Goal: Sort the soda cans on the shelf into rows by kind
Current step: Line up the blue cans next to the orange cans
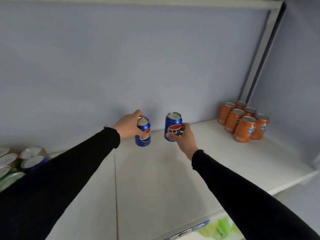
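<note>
Two blue cans held near the back edge of the shelf.

The left hand (129,126) wraps the left blue can (143,131), the right hand (184,136) grips the right blue can (172,126), both upright above the white shelf (155,179). Orange cans (243,121) cluster at its back right corner; mixed cans (19,161) sit at its left edge.

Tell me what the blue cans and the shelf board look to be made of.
Blue cans, one in the left hand and one in the right hand: likely aluminium, glossy printed sides, bare silvery pull-tab tops. Shelf board: smooth matte white, probably painted metal or laminate; unclear.
</note>
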Tool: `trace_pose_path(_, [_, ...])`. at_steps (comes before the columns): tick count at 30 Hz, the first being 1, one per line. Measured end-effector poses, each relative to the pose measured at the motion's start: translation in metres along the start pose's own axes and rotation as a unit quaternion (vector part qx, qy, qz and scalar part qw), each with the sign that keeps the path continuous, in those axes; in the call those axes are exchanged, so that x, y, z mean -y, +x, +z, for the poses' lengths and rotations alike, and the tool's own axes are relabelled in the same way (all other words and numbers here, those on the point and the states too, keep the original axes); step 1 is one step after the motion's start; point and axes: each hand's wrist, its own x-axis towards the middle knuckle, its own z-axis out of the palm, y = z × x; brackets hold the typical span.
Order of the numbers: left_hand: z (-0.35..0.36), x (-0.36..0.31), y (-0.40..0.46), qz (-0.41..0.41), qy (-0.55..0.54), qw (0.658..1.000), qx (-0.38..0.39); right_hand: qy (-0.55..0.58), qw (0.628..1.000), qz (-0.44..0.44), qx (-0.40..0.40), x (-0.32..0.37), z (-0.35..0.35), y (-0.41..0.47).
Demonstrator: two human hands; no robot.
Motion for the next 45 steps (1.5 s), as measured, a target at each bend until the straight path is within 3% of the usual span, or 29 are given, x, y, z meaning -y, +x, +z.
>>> trace_pose_path(8, [0.097, -0.120, 0.092, 0.004, -0.030, 1.000, -0.001, -0.013, 1.000, 0.014, -0.021, -0.050, -0.141, 0.068])
trace_pose_path(16, [0.150, -0.178, 0.151, -0.038, 0.003, 0.999, -0.035, -0.045, 0.998, 0.014, -0.037, -0.076, -0.168, 0.115])
trace_pose_path(35, [0.170, -0.200, 0.185, -0.065, 0.029, 0.996, -0.048, -0.011, 1.000, 0.002, 0.006, -0.073, -0.186, 0.126])
trace_pose_path(41, [0.158, -0.200, 0.143, -0.050, 0.041, 0.994, -0.088, -0.021, 0.995, -0.095, -0.031, -0.070, -0.186, 0.081])
trace_pose_path(45, [0.139, -0.177, 0.081, -0.026, 0.120, 0.985, -0.124, -0.089, 0.986, -0.139, 0.030, -0.068, -0.164, 0.038])
